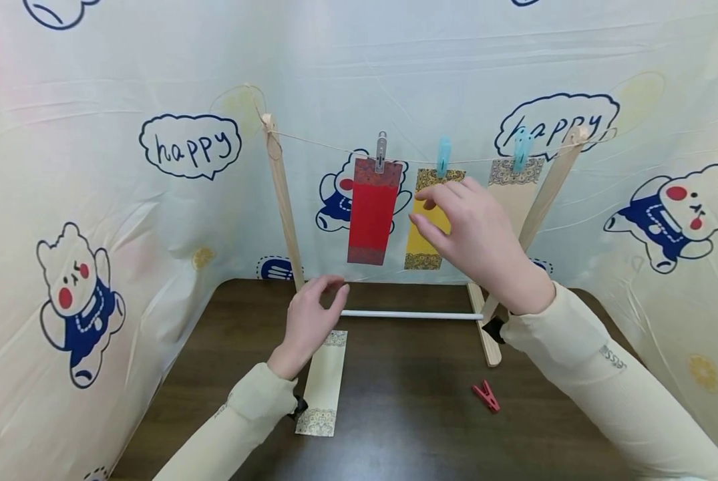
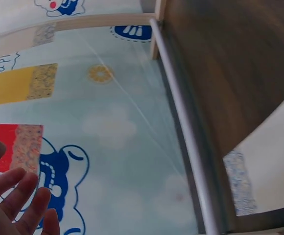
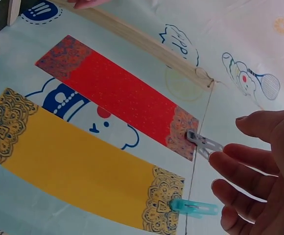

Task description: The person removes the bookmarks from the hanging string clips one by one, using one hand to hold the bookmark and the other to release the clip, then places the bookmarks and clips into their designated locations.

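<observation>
On a string hang three paper strips with patterned ends: a red strip [image 1: 373,220] under a grey clothespin [image 1: 381,152], a yellow strip [image 3: 88,166] under a blue clothespin [image 3: 196,207], and a beige strip [image 1: 509,200] under another blue clothespin [image 1: 521,150]. My right hand [image 1: 479,234] is raised in front of the yellow strip, its fingers relaxed and holding nothing. Lower down, by the left post, my left hand [image 1: 315,319] hovers with loosely bent fingers, also holding nothing. Below it a pale strip [image 1: 324,381] lies on the table, partly covered by the wrist.
Two wooden posts [image 1: 283,200] carry the string [image 1: 322,141], joined low down by a white rod [image 1: 413,314]. A red clothespin [image 1: 486,397] lies on the dark table [image 1: 419,414], right of the middle. A printed cloth [image 1: 154,220] stands behind and on the sides.
</observation>
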Motion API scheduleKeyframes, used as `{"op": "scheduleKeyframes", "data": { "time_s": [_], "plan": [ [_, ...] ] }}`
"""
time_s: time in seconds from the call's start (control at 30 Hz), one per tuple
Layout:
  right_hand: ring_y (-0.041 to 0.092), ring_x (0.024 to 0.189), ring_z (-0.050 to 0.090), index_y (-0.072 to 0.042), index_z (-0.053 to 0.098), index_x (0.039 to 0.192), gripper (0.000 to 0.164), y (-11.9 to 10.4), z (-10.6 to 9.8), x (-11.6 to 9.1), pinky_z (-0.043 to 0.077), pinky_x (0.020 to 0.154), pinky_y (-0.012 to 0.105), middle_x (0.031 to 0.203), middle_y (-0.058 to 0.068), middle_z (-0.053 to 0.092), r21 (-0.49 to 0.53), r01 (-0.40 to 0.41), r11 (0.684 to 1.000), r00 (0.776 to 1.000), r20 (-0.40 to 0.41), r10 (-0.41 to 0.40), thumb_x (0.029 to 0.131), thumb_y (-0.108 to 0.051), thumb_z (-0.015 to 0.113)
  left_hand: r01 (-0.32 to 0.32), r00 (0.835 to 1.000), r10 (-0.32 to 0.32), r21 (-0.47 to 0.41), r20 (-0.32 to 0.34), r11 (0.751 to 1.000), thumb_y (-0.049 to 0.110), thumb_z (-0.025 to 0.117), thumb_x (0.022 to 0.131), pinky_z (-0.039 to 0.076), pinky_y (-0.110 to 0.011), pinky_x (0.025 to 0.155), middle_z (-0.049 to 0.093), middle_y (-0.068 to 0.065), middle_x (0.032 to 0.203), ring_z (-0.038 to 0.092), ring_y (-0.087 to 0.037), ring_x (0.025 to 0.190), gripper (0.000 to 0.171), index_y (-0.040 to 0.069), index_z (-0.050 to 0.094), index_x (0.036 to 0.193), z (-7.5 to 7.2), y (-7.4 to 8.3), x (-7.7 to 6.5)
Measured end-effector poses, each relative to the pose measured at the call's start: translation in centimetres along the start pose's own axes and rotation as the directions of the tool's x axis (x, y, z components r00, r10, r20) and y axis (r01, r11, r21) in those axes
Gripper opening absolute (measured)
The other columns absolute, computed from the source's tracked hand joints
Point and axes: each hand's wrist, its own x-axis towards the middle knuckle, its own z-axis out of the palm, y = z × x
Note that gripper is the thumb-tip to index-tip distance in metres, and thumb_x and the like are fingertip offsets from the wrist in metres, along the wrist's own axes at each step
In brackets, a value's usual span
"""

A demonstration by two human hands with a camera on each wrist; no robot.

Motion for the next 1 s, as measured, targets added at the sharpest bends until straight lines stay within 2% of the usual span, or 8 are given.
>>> {"op": "scheduleKeyframes", "data": {
  "time_s": [0.27,0.5,0.63,0.87,1.0],
  "plan": [
    [0.032,0.105,0.063,-0.002,0.071,0.123,0.033,0.3,-0.6,2.0,0.052,0.091,0.047,0.115,0.016,0.073,-0.007,0.002,1.000,1.000,0.003,-0.002,0.095,-0.020,0.076,0.014,0.999,-0.017,-0.093,-0.031,0.996,0.019,0.068,0.102,0.057,-0.043,0.079,0.074,-0.010,0.111,0.068,-0.026,0.097,0.021,0.006,0.073,0.119,0.0,0.8,2.3],
    [0.031,0.102,0.061,-0.001,0.071,0.122,0.031,0.6,-0.9,3.8,0.050,0.088,0.045,0.111,0.016,0.074,-0.020,0.044,0.999,0.999,-0.013,-0.045,0.098,-0.021,0.074,0.033,0.998,-0.043,-0.178,-0.050,0.984,0.022,0.069,0.102,0.056,-0.035,0.074,0.074,-0.009,0.115,0.067,-0.024,0.097,0.025,0.007,0.072,0.122,0.1,1.7,3.9],
    [0.032,0.104,0.060,-0.001,0.072,0.120,0.029,0.6,-1.1,5.0,0.050,0.090,0.045,0.112,0.016,0.074,-0.026,0.075,0.997,0.997,-0.034,-0.076,0.098,-0.021,0.073,0.043,0.995,-0.061,-0.209,-0.080,0.977,0.026,0.072,0.100,0.056,-0.035,0.074,0.072,-0.009,0.117,0.065,-0.025,0.099,0.029,0.008,0.071,0.122,-0.1,2.3,4.7],
    [0.033,0.107,0.058,-0.001,0.071,0.120,0.028,1.0,-1.5,6.9,0.045,0.096,0.047,0.112,0.017,0.074,-0.046,0.105,0.993,0.992,-0.062,-0.108,0.100,-0.021,0.071,0.090,0.987,-0.122,-0.261,-0.108,0.961,0.028,0.073,0.099,0.056,-0.034,0.081,0.068,-0.006,0.127,0.063,-0.026,0.107,0.033,0.010,0.069,0.126,-0.1,2.0,6.0],
    [0.033,0.111,0.055,-0.002,0.071,0.121,0.030,1.3,-1.4,7.6,0.041,0.101,0.048,0.115,0.016,0.073,-0.045,0.074,0.996,0.996,-0.040,-0.076,0.101,-0.024,0.070,0.100,0.985,-0.134,-0.276,-0.107,0.956,0.027,0.071,0.100,0.055,-0.033,0.079,0.069,-0.006,0.127,0.064,-0.024,0.106,0.030,0.011,0.069,0.126,0.0,1.7,6.4]
  ]
}}
